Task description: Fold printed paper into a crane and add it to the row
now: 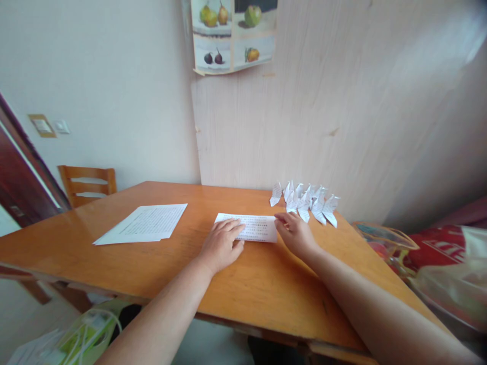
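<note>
A folded sheet of printed paper (pixel 259 228) lies on the wooden table in front of me, its long side running left to right. Flat on its left part rests my left hand (pixel 221 244), fingers stretched out over the print. At the upper right corner of the sheet, my right hand (pixel 297 234) is closed, with thumb and fingertips pinching the edge. Just beyond that hand stand several folded white paper figures (pixel 304 202) with pointed tips, grouped close together. A stack of printed sheets (pixel 146 223) lies apart, to the left of my left hand.
The table (pixel 243 291) meets the wall at its far side. Bags (pixel 437 253) crowd its right edge. A wooden chair (pixel 87 181) stands behind the far left end, and a bag with green contents (pixel 85 337) is below the front left edge. A fruit poster (pixel 234 38) hangs above.
</note>
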Demonstrator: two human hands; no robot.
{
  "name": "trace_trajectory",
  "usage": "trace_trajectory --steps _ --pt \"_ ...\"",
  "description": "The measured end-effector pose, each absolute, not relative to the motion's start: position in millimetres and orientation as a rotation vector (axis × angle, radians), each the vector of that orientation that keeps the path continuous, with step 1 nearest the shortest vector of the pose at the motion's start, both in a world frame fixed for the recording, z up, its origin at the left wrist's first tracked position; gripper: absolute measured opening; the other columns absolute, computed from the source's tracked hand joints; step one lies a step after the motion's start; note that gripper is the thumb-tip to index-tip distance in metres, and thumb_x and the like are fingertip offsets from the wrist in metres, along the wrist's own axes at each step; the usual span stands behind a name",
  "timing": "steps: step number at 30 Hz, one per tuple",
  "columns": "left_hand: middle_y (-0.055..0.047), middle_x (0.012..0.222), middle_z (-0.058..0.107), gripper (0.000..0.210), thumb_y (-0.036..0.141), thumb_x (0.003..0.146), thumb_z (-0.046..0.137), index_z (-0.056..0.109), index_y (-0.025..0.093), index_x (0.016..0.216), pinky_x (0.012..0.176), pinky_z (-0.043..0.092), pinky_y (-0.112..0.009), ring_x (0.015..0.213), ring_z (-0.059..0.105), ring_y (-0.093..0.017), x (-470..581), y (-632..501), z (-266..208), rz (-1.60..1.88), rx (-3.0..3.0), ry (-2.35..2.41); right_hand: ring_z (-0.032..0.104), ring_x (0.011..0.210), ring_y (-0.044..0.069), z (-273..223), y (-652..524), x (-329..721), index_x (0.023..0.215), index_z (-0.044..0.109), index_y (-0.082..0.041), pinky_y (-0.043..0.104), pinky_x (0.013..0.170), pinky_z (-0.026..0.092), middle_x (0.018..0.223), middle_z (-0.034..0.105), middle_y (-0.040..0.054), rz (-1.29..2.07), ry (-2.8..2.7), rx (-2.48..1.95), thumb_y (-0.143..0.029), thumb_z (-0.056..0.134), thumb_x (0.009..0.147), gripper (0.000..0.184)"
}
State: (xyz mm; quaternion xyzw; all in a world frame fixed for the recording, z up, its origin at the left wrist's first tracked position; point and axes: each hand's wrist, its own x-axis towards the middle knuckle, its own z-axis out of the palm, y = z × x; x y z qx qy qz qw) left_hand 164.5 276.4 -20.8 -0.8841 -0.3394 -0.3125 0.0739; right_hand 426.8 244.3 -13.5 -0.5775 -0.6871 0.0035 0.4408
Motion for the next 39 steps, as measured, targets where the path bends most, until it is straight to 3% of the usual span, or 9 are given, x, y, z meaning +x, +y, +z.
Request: trace_trajectory --steps 8,13,16,29,36,39 --pt "-0.012 0.136 0.063 0.052 0.023 0.084 0.061 0.058 0.019 0.136 0.112 0.043 -0.049 0.127 0.057 -0.029 164.7 278.3 -20.3 -1.072 -2.686 -1.077 0.063 0.107 0.025 -10.8 232.6 409.8 0.113 0.073 -0.025 0.042 0.096 0.049 0.112 0.073 0.0077 -0.098 -2.259 -1.116 -0.024 0.058 0.093 0.025" --pt "-0.011 0.126 0.069 0.035 0.024 0.092 0.051 0.064 0.020 0.124 0.109 0.046 -0.048 0.120 0.062 -0.027 155.9 291.6 -20.8 -1.777 -2.413 -1.396 0.062 0.113 0.026 -16.6 237.8 415.0 0.117 0.072 -0.025 0.044 0.100 0.048 0.117 0.072 0.0082 -0.078 -2.278 -1.159 -0.022 0.058 0.092 0.029" --pt "-0.013 0.125 0.068 0.034 0.027 0.096 0.045 0.063 0.018 0.122 0.108 0.046 -0.048 0.121 0.062 -0.027 146.4 299.8 -20.4 -2.009 -2.180 -1.534 0.061 0.114 0.026 -16.7 237.5 416.0 0.119 0.072 -0.024 0.045 0.100 0.048 0.119 0.071 0.0089 -0.035 -2.296 -1.170 -0.021 0.056 0.092 0.031" --pt "-0.011 0.121 0.066 0.027 0.040 0.094 0.052 0.059 0.021 0.112 0.106 0.046 -0.043 0.117 0.061 -0.024 135.5 322.4 -20.6 -2.441 -1.770 -1.672 0.061 0.115 0.027 -14.7 234.6 416.4 0.122 0.070 -0.023 0.047 0.101 0.048 0.122 0.070 0.0104 0.029 -2.325 -1.190 -0.021 0.056 0.091 0.034" --pt "-0.010 0.109 0.065 0.028 0.038 0.096 0.039 0.052 0.020 0.112 0.090 0.053 -0.042 0.101 0.065 -0.021 124.7 351.7 5.6 -2.565 -1.581 -1.771 0.060 0.115 0.027 -15.6 234.8 415.5 0.124 0.070 -0.023 0.046 0.102 0.048 0.122 0.069 0.0103 0.031 -2.342 -1.199 -0.019 0.054 0.092 0.036" --pt "-0.009 0.112 0.065 0.028 0.039 0.098 0.037 0.052 0.021 0.115 0.092 0.051 -0.040 0.104 0.064 -0.020 130.8 357.0 20.1 -2.505 -1.689 -1.665 0.061 0.114 0.027 -15.6 234.4 415.1 0.123 0.070 -0.024 0.046 0.101 0.049 0.122 0.069 0.0099 0.041 -2.337 -1.202 -0.020 0.054 0.092 0.035"
